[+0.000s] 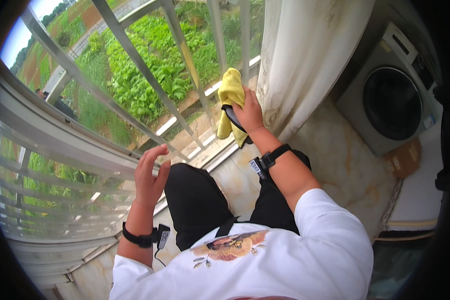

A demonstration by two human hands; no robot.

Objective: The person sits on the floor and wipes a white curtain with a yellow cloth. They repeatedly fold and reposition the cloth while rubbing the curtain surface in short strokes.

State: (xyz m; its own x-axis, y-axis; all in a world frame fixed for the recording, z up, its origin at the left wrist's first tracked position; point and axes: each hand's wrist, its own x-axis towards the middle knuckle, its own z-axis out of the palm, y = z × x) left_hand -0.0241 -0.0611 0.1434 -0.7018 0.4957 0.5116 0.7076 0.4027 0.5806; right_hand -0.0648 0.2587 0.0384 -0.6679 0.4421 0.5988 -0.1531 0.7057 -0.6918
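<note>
A yellow cloth (230,88) with a dark edge and a grey part hangs in folds from my right hand (250,112), whose fingers are closed on it. The cloth is in front of the metal window bars (180,48), left of a white curtain (300,48). My left hand (152,170) is raised near the window frame (97,146), its fingers apart and slightly bent, holding nothing. Each of my wrists wears a black strap with a small device.
A front-loading washing machine (392,103) stands at the right on the marble-patterned floor (345,161), with a cardboard box (403,159) beside its base. Beyond the bars lie leafy green plants (146,67); a person (58,105) is outside at the far left.
</note>
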